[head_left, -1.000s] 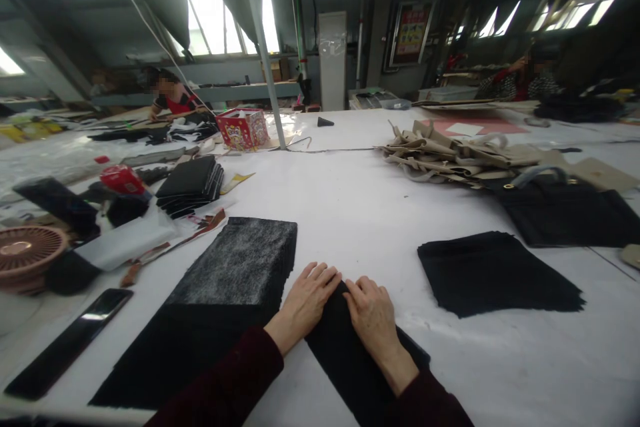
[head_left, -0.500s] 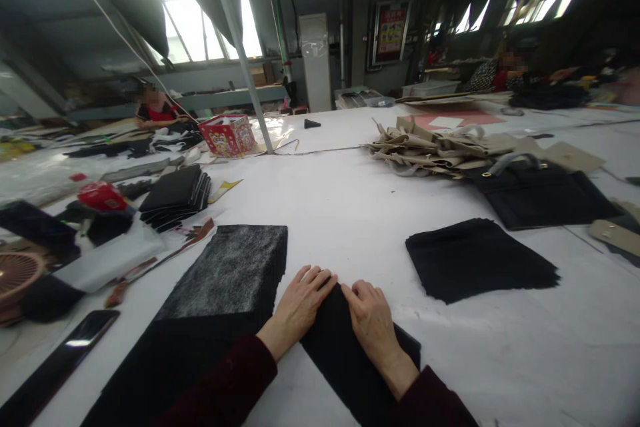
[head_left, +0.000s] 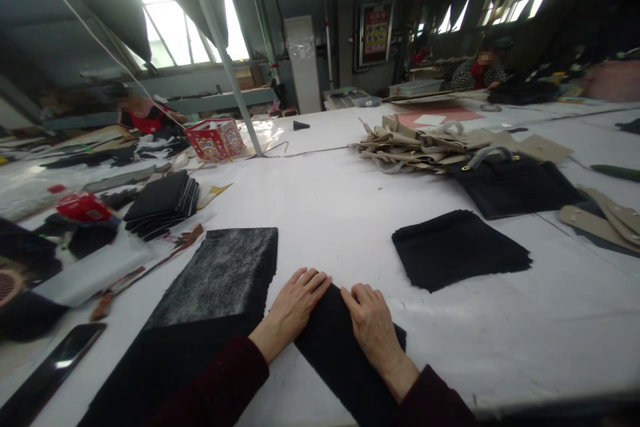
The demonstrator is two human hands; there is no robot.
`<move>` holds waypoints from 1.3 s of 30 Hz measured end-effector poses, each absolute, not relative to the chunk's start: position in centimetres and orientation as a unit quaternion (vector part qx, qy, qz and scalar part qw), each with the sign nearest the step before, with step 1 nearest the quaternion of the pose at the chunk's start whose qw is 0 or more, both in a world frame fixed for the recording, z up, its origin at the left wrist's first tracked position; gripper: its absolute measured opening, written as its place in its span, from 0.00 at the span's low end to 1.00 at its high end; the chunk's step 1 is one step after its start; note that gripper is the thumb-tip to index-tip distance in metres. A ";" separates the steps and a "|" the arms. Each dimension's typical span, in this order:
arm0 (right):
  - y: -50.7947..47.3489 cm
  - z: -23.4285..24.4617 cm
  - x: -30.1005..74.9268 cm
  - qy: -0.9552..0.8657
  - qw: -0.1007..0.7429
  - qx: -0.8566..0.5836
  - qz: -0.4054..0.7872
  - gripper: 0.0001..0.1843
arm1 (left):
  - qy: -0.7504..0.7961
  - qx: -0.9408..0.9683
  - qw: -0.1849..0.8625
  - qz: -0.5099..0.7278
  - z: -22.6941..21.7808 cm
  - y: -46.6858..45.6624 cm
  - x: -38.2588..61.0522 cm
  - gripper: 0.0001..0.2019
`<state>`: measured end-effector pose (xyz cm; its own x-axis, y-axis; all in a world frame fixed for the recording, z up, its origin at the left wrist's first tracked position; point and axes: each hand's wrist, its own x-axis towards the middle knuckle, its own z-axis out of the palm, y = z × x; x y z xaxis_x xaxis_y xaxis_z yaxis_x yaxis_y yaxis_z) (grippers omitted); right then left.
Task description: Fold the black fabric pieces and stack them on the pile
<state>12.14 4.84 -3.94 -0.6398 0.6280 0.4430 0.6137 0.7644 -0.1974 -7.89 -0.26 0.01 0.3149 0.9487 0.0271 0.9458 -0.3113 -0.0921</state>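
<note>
Pressing matte black fabric strip (head_left: pixel 340 360), left hand (head_left: pixel 295 303), right hand (head_left: pixel 373 323), fingers (head_left: pixel 313 278) flat, outstretched

A fabric strip (head_left: pixel 340 353) lies between a thick stack (head_left: pixel 220 273) left and a cloth pile (head_left: pixel 457 250) right.

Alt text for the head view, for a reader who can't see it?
The left hand and right hand lie flat on a black fabric strip on a white table. A thick stack of black sheets sits just left of them.
</note>
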 end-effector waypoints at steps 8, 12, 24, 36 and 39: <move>4.4 -3.7 13.5 -0.906 0.240 -0.348 0.009 0.14 | -0.568 -0.821 0.049 0.031 0.7 -0.4 -7.0 0.32; 4.2 -3.8 14.2 -0.906 0.237 -0.351 0.010 0.14 | -0.559 -0.827 0.050 0.034 0.8 -0.3 -6.6 0.29; 3.5 -3.5 16.3 -0.907 0.233 -0.351 0.012 0.14 | -0.533 -0.844 0.057 0.038 0.9 -0.5 -5.4 0.33; 3.3 -3.0 18.2 -0.904 0.239 -0.353 0.044 0.15 | -0.513 -0.856 0.025 0.061 1.9 0.1 -3.5 0.30; 3.2 -3.0 18.6 -0.904 0.236 -0.353 0.045 0.14 | -0.502 -0.862 0.038 0.066 1.8 0.1 -3.2 0.29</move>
